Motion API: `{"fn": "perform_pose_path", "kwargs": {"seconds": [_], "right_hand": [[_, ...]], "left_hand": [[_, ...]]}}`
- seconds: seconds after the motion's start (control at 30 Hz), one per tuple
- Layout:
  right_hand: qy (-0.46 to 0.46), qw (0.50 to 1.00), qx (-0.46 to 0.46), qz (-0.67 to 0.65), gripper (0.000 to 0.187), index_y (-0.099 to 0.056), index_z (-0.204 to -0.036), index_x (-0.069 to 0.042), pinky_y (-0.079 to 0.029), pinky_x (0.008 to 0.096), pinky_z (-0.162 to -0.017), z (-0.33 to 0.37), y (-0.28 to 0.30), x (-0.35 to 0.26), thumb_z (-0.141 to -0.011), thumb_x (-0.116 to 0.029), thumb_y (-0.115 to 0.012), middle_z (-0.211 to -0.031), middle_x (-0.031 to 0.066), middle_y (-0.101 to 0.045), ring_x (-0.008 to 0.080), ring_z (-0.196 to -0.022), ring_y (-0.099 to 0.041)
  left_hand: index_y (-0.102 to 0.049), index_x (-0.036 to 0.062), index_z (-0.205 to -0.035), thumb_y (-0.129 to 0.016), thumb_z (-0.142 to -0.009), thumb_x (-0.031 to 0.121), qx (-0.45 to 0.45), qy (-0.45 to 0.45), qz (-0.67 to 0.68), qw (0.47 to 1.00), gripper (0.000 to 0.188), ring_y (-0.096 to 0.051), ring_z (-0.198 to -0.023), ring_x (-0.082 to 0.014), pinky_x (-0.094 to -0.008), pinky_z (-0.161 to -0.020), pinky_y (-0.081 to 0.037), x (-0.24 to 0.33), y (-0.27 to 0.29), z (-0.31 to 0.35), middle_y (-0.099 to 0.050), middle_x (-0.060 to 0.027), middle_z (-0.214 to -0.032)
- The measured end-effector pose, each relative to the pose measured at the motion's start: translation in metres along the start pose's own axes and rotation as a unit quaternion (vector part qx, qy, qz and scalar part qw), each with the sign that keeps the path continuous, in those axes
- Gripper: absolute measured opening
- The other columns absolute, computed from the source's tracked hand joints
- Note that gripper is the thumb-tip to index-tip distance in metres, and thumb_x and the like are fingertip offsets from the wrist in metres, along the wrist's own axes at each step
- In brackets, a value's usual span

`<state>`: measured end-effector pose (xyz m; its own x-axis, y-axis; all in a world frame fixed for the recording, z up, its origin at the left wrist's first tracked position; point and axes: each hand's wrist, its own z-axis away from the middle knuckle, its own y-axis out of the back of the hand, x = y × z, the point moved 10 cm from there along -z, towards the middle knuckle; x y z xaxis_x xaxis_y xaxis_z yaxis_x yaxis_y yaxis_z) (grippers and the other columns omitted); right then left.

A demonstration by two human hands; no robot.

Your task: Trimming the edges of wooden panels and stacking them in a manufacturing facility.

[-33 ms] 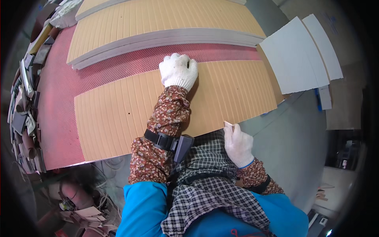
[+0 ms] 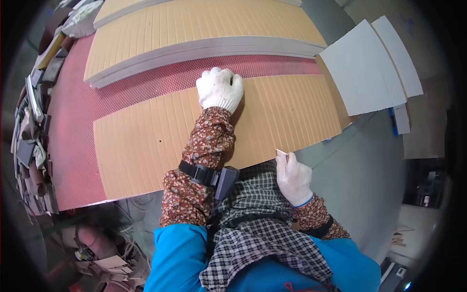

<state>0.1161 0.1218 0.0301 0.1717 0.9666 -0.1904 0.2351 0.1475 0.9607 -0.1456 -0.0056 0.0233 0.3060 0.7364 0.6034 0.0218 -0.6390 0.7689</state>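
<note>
A long tan panel (image 2: 141,151) with grooves across it and one curved edge lies on the red mesh-covered table in front of me. My left hand (image 2: 220,90), in a white knit glove, reaches across it. Its fingers are curled at the panel's far edge, with the fingertips hidden. At the near edge, right of my body, my gloved right hand (image 2: 295,179) pinches a small, thin, pale flat piece (image 2: 281,153). The tip of that piece meets the panel's edge; the rest is hidden in the fingers.
Behind the panel stands a stack of similar panels (image 2: 204,24) with pale edges. White-faced boards (image 2: 362,70) lean off the table's right end. Scraps and rolled pieces (image 2: 34,141) crowd the left side of the red table (image 2: 73,160). More offcuts (image 2: 109,265) lie below at the lower left.
</note>
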Motion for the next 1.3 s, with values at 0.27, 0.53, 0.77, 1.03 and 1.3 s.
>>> {"fn": "perform_pose_path", "kwargs": {"seconds": [0.27,0.53,0.77,1.03,1.3], "right_hand": [[0.024,0.999,0.046,-0.011,0.024,-0.058,-0.091,-0.005,-0.048,0.0398,-0.041,0.003,0.003,-0.008,-0.101,-0.025,-0.068,-0.051,0.0090,-0.058,0.0273,-0.045,-0.064],[0.117,0.985,0.116,0.056,0.026,-0.054,-0.086,-0.006,-0.046,0.0382,-0.038,0.004,0.018,-0.018,-0.102,-0.023,-0.067,-0.049,0.0044,-0.050,0.0225,-0.042,-0.061],[0.022,0.995,0.063,-0.078,0.031,-0.051,-0.083,-0.009,-0.045,0.0373,-0.037,0.004,0.004,0.006,-0.105,-0.028,-0.062,-0.050,0.0047,-0.053,0.0214,-0.042,-0.062],[-0.009,0.996,0.090,-0.026,0.032,-0.052,-0.082,-0.010,-0.044,0.0388,-0.036,0.000,0.011,0.034,-0.106,-0.030,-0.061,-0.047,0.0046,-0.053,0.0229,-0.042,-0.063],[-0.091,0.988,0.105,-0.075,0.030,-0.060,-0.091,-0.007,-0.050,0.0442,-0.045,-0.016,0.011,0.102,-0.107,-0.032,-0.056,-0.052,0.0100,-0.059,0.0309,-0.048,-0.064]], "left_hand": [[-0.079,0.0072,-0.104,-0.069,-0.091,0.031,0.057,0.024,0.044,0.997,0.029,-0.059,-0.122,-0.0341,-0.0458,-0.108,-0.048,-0.026,0.041,0.026,-0.070,-0.0149,-0.121],[-0.074,0.0054,-0.123,-0.069,-0.090,0.039,0.136,0.242,-0.199,0.940,0.047,-0.061,-0.125,-0.0374,-0.0464,-0.109,-0.049,-0.164,0.193,0.110,-0.067,-0.0214,-0.132],[-0.064,0.0101,-0.138,-0.064,-0.091,0.051,0.132,0.346,-0.261,0.891,0.062,-0.061,-0.122,-0.0410,-0.0514,-0.104,-0.050,-0.231,0.228,0.174,-0.065,-0.0233,-0.130],[-0.061,0.0142,-0.142,-0.065,-0.091,0.052,0.110,0.351,-0.290,0.884,0.064,-0.059,-0.121,-0.0427,-0.0538,-0.102,-0.050,-0.195,0.201,0.170,-0.063,-0.0259,-0.127],[-0.063,0.0130,-0.141,-0.067,-0.089,0.051,0.094,0.291,-0.276,0.911,0.064,-0.060,-0.121,-0.0437,-0.0536,-0.102,-0.050,-0.150,0.169,0.160,-0.063,-0.0278,-0.127]]}}
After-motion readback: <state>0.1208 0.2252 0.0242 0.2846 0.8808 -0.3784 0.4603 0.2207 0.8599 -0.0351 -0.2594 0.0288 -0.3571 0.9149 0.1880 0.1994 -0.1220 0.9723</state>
